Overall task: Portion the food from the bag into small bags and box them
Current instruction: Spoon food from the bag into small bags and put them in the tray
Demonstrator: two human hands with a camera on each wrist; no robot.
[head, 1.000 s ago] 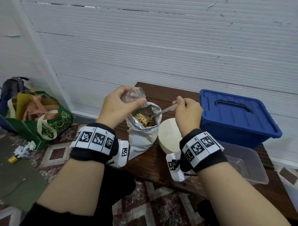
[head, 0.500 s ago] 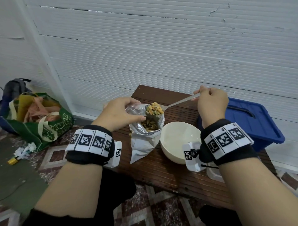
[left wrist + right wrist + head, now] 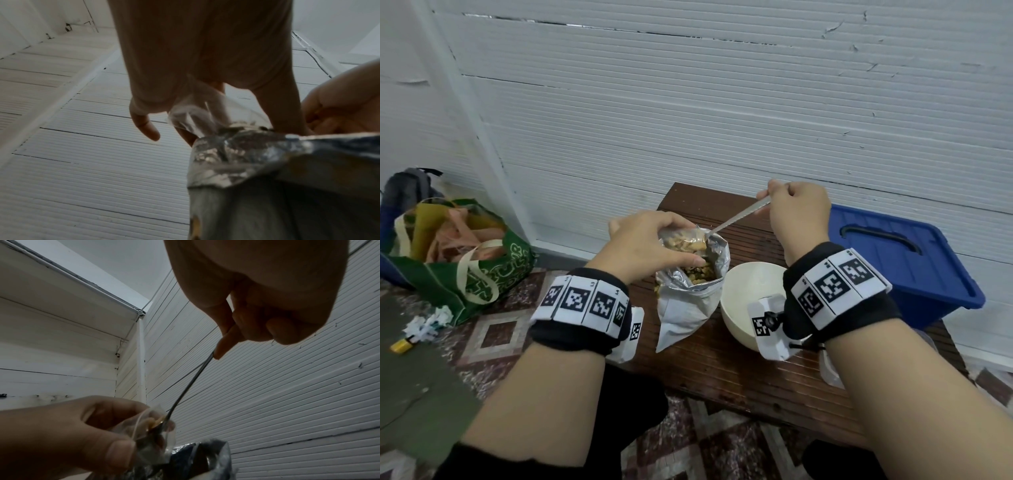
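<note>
A silver foil food bag [image 3: 688,298] stands open on the brown wooden table [image 3: 722,370], with yellow-brown snack pieces inside. My left hand [image 3: 643,246] pinches a small clear plastic bag [image 3: 681,238] open just above the foil bag's mouth; the clear bag [image 3: 197,113] hangs from the fingers in the left wrist view. My right hand [image 3: 796,209] grips a metal spoon [image 3: 739,219] by the handle. Its loaded bowl sits inside the small clear bag [image 3: 152,426], tipped down to the left. The spoon [image 3: 189,386] slants down from the right hand [image 3: 242,331].
A cream bowl [image 3: 750,294] stands right of the foil bag. A blue lidded box [image 3: 900,263] sits at the table's right end, and a clear plastic container [image 3: 828,370] is partly hidden under my right forearm. A green cloth bag [image 3: 462,260] lies on the floor at left.
The spoon came up out of the foil bag loaded with food and went into the small clear bag. My right hand rose and moved right; the left hand lowered the clear bag towards the foil bag.
</note>
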